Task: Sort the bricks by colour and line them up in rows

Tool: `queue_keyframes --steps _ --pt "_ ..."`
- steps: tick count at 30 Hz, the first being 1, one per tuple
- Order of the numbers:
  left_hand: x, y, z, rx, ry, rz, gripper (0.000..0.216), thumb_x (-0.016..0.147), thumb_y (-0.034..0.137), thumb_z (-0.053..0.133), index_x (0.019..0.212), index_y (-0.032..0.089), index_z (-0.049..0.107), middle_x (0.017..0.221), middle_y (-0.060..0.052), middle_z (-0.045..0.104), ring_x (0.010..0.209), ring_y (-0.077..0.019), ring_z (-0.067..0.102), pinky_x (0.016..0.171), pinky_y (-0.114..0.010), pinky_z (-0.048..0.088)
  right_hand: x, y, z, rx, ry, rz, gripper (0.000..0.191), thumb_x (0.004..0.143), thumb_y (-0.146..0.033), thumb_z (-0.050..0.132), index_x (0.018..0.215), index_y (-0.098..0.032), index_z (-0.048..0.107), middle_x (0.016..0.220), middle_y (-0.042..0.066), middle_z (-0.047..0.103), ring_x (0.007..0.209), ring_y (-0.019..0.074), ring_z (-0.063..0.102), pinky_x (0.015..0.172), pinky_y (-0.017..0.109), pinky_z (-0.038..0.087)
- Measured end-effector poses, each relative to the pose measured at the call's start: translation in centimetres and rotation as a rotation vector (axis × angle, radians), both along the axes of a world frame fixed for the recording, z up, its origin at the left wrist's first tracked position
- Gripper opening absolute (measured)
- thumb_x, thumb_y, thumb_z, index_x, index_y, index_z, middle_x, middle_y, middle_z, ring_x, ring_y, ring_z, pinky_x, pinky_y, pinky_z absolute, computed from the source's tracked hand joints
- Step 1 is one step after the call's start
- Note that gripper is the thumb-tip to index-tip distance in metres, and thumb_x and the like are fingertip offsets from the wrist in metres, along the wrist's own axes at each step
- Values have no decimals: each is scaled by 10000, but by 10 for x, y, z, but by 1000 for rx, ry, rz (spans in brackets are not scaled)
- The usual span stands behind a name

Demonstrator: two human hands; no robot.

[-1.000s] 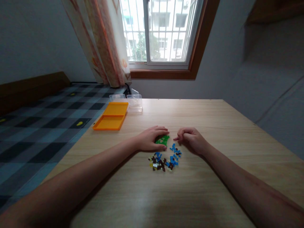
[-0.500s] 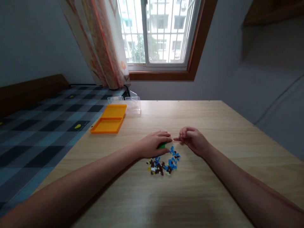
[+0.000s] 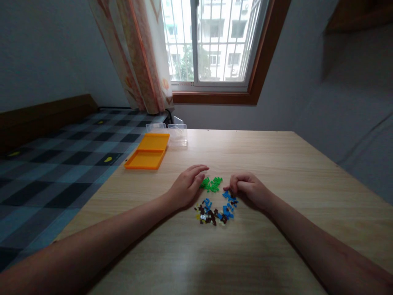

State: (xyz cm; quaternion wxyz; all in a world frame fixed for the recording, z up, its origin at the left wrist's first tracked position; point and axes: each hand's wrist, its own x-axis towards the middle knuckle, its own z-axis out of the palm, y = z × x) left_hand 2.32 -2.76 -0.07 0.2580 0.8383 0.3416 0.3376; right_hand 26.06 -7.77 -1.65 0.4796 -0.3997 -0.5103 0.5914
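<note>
A small heap of green building pieces (image 3: 211,184) lies on the wooden table (image 3: 276,164). Just nearer to me sits a mixed heap of blue, brown and yellow pieces (image 3: 215,211). My left hand (image 3: 186,187) rests on the table beside the green heap, fingers stretched out and touching its left side. My right hand (image 3: 250,189) lies to the right of the heaps with its fingers curled under; the fingertips sit at the blue pieces, and whether they hold one is hidden.
An orange tray (image 3: 148,151) lies at the table's far left, with clear plastic boxes (image 3: 172,133) behind it. A bed with a checked cover (image 3: 55,164) runs along the left. A window and curtain (image 3: 141,53) stand beyond the table.
My left hand has slid back off the green pieces, which now lie uncovered and spread. My right hand has drawn slightly nearer, down to the blue pieces.
</note>
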Motion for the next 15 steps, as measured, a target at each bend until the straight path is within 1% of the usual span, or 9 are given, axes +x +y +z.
queue_keyframes --steps 2,4,7,9,12,15 --pt "-10 -14 -1 -68 -103 67 349 990 346 398 1040 171 696 1102 -92 716 1083 -235 634 1012 -424 480 -5 -3 1 -22 -11 -22 125 602 -158 565 491 -182 617 538 -5 559 688 174 623 780 322 498" --pt "-16 -27 -4 -210 -213 128 354 986 376 406 965 169 693 981 -80 726 984 -228 651 946 -409 503 -10 -7 3 -21 -29 -49 119 596 -170 563 485 -182 606 559 1 562 718 188 640 723 298 477" --pt "-16 -39 -10 -373 -310 112 377 975 427 428 903 166 690 936 -81 726 957 -234 651 915 -404 503 -22 -13 6 12 -81 -83 133 611 -189 554 486 -185 597 596 16 589 729 194 641 679 286 451" --pt "-12 -41 -13 -423 -342 108 399 970 459 436 881 167 693 913 -77 721 929 -231 647 887 -392 506 -31 -17 6 45 -113 -100 147 628 -199 548 490 -191 600 610 22 599 725 195 632 686 294 454" --pt "-5 -41 -17 -447 -332 87 414 966 486 444 870 169 693 864 -67 703 873 -220 632 818 -364 510 -42 -23 5 73 -118 -137 161 640 -204 553 490 -200 610 601 16 594 664 173 594 700 300 471" --pt "0 -40 -21 -459 -318 51 410 969 491 444 868 170 677 813 -52 672 810 -201 613 758 -337 502 -50 -27 2 40 -61 -156 158 646 -201 562 497 -201 612 594 13 595 665 167 608 706 292 487"
